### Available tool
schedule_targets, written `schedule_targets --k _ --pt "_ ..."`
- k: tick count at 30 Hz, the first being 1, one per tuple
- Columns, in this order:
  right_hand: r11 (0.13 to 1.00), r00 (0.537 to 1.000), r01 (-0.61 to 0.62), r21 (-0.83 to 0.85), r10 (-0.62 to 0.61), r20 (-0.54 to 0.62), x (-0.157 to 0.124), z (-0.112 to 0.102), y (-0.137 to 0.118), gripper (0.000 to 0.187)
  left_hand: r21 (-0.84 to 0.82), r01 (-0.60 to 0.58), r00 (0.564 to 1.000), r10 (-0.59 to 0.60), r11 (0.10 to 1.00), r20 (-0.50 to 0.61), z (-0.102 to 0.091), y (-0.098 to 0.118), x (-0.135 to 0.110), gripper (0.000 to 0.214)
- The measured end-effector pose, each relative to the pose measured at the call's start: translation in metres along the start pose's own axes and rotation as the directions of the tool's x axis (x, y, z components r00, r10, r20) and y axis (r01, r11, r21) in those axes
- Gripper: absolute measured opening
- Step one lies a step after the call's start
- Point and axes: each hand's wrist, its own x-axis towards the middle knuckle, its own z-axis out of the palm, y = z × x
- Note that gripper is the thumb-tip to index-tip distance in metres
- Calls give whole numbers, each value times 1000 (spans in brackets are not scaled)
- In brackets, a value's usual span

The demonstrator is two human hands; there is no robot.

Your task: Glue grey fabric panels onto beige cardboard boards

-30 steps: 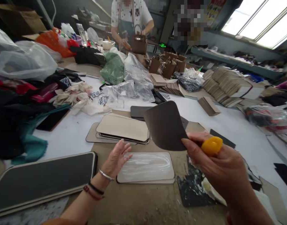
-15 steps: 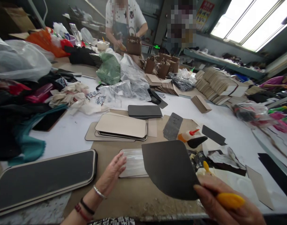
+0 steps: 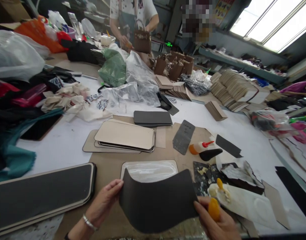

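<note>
A thin dark grey sheet bends between my two hands, sagging in the middle. My left hand pinches its left edge between thumb and fingers. At the right edge, my right hand grips the same sheet, and a rounded yellow handle sticks out of that hand; the rest of this tool is hidden. Just behind the sheet lies a light panel with rounded corners, streaked with a whitish, wet-looking coating. The sheet covers the panel's front part from view; whether they touch I cannot tell.
Beige panels are stacked behind. Large dark panels lie at left. To the right are a red-tipped bottle and a pale, glue-smeared container. Across the table a person handles a brown handbag.
My left hand has taken hold of the sheet's left edge. The sheet has moved left and down toward me, turned lengthwise, and now bends between both hands.
</note>
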Motion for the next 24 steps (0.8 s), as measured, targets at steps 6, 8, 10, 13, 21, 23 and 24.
schedule_targets --k 6,8,10,13,21,23,24 --pt "951 994 95 -294 -75 77 41 48 87 36 479 -33 954 170 877 -246 -30 -18 15 40" --pt "917 989 137 -375 -102 110 53 55 97 37 645 -55 928 276 762 -248 -28 -20 24 38" --pt "866 985 167 -471 -125 119 65 60 100 37 780 -37 903 355 624 -242 -22 -20 32 34" --pt "770 981 191 -608 -132 141 80 67 99 35 894 48 884 398 446 -246 -15 -17 43 29" --pt "658 977 166 -735 -6 215 95 77 101 26 954 118 866 442 276 -235 -6 -13 53 22" --pt "667 974 167 -726 4 227 96 77 104 26 956 125 864 445 266 -237 -7 -14 54 23" --pt "674 973 167 -720 3 229 97 76 106 27 957 124 863 448 263 -235 -7 -14 55 23"
